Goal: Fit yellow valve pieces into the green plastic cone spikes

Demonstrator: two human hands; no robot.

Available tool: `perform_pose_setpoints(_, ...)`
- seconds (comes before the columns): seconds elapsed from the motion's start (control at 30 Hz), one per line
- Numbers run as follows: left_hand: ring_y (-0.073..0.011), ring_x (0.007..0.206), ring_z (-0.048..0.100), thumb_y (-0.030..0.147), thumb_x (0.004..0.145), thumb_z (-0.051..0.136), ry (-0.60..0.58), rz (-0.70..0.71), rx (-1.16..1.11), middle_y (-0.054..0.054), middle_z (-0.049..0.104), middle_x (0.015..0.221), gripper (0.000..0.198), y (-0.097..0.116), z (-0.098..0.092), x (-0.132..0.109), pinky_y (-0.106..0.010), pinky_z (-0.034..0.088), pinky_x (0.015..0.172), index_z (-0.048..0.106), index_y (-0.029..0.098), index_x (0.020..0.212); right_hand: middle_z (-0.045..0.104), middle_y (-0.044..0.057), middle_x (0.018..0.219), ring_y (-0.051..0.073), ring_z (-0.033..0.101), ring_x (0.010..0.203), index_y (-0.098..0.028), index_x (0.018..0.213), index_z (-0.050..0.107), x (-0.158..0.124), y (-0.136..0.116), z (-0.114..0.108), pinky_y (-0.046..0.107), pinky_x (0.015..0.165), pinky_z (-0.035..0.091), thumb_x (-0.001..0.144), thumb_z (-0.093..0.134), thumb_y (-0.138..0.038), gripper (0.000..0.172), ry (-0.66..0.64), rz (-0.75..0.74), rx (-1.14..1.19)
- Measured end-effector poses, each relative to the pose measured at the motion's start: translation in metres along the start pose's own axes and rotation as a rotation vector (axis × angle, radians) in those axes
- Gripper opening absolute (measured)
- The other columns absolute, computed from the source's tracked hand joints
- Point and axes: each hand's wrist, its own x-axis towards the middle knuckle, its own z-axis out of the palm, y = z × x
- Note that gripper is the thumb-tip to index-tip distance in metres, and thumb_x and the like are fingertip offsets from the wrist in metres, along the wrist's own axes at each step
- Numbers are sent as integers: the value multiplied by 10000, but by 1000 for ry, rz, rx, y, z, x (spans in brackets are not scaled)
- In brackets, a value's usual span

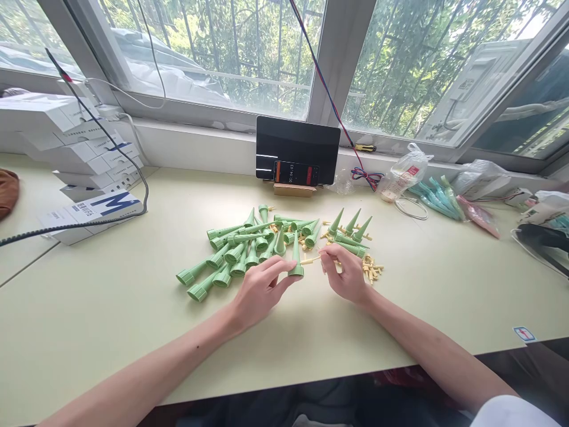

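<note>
Two bare hands work over the middle of the table [249,362], about midway between its near and far edges. The left hand [262,289] pinches a green cone [296,255] low at its ribbed base, between thumb and fingers, tip up. The right hand [345,276] has its fingertips closed on a thin yellow peg [307,261] that points at the cone's side; whether its end has gone in, I cannot tell.

Many more cones [235,254] lie heaped beyond the left hand and off towards the table's left edge. Three upright cones [350,223] stand beyond the right hand, and loose pegs [372,270] lie just beside it. At the far edge, a phone [293,172] leans against a black screen [297,141]. White boxes [100,172] are stacked towards the far left corner.
</note>
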Motion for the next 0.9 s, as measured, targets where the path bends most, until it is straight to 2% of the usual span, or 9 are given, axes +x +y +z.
perform_pose_setpoints(0.17,-45,450,362,303,924,618,17,14,-6,-1,652,816,124,0,0,1,-193,371,463,656,203,985,576,-1,656,117,531,543,-211,908,568,1,-1,0,251,526,469,977,460,-179,132,0,-8,-4)
perform_pose_setpoints(0.33,-42,447,367,227,904,644,49,72,-9,1,647,821,112,-1,0,2,-188,370,452,640,204,1014,556,-13,646,107,514,535,-203,907,574,1,-1,0,237,515,452,958,478,-136,127,14,-39,18)
perform_pose_setpoints(0.63,-40,453,362,176,868,689,84,85,-15,11,625,795,191,0,0,4,-179,371,449,634,210,1047,589,2,683,112,534,561,-206,937,590,2,-3,0,233,509,461,919,531,-116,109,0,-93,-5)
perform_pose_setpoints(0.9,-45,508,477,168,892,653,59,63,-50,11,604,814,188,1,-1,4,-158,454,490,628,226,1070,642,23,762,122,591,615,-209,1081,602,1,-3,0,256,578,512,912,550,-96,210,-56,-82,37)
